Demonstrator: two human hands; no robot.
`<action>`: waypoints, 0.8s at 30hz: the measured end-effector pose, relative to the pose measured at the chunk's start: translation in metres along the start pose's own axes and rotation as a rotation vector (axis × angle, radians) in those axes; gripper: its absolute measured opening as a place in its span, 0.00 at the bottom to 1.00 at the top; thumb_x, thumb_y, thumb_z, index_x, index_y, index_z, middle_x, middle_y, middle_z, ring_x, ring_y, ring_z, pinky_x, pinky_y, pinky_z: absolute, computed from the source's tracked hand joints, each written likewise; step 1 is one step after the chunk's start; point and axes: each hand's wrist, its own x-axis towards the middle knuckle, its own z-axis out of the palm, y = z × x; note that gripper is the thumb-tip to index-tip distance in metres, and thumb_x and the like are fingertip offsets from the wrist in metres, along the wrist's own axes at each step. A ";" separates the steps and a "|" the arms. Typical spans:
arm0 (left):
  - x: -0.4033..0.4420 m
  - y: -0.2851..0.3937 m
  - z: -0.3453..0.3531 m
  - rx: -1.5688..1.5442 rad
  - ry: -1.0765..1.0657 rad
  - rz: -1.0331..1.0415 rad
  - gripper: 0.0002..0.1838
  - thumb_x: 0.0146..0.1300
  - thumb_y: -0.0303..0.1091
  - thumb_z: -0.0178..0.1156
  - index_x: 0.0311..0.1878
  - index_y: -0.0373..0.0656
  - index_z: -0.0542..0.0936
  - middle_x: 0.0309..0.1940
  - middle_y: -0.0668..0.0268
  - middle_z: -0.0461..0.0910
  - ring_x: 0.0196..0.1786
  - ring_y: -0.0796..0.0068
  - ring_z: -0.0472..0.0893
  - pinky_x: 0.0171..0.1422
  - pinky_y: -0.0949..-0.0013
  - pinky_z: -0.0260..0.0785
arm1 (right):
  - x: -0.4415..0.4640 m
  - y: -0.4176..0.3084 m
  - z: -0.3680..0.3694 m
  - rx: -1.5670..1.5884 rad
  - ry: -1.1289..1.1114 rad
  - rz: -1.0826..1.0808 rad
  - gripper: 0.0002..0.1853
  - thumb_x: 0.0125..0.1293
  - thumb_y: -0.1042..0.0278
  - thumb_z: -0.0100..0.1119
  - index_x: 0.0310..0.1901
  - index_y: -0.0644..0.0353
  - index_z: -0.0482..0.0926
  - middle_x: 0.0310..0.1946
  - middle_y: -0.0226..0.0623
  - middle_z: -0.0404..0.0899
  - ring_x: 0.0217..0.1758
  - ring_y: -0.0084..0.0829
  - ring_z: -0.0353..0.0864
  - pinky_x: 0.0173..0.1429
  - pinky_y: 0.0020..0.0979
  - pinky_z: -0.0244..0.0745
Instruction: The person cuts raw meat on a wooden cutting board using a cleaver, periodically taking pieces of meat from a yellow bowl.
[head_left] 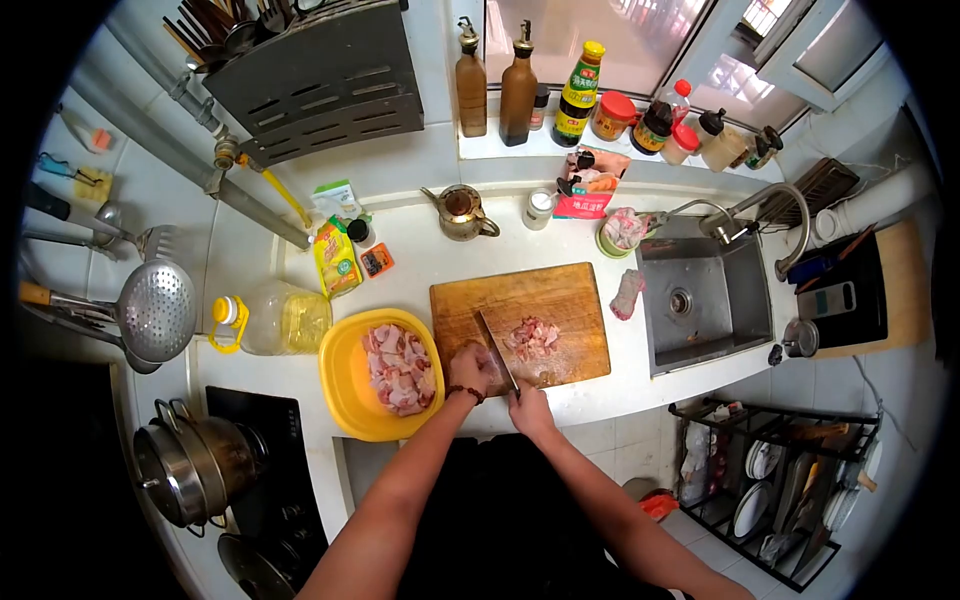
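A wooden cutting board [455, 300] lies on the white counter in front of me. My right hand [531, 409] grips the handle of a knife [497, 348], whose blade rests across the board and points away from me. Close by the blade's left side, my left hand [470, 370] is closed with curled fingers on the board. Whatever it holds down is hidden under the fingers. Small chopped pieces of raw meat [533, 338] lie to the right of the blade. Left of the board, a yellow basin [331, 385] contains several larger chunks of raw meat [399, 370].
An oil jug [285, 318] stands behind the basin, left. A teapot [461, 212], a jar [538, 209] and a green bowl [608, 240] line the counter's back. The sink [710, 335] is at right, a cooktop with a steamer pot [190, 465] at left. Bottles [577, 100] fill the sill.
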 end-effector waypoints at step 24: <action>-0.001 0.004 -0.006 0.328 -0.088 0.104 0.09 0.55 0.26 0.66 0.40 0.40 0.88 0.39 0.47 0.83 0.45 0.44 0.83 0.50 0.54 0.78 | -0.003 -0.025 0.005 -0.172 -0.065 -0.005 0.19 0.66 0.72 0.56 0.58 0.62 0.76 0.31 0.65 0.83 0.37 0.65 0.84 0.46 0.61 0.80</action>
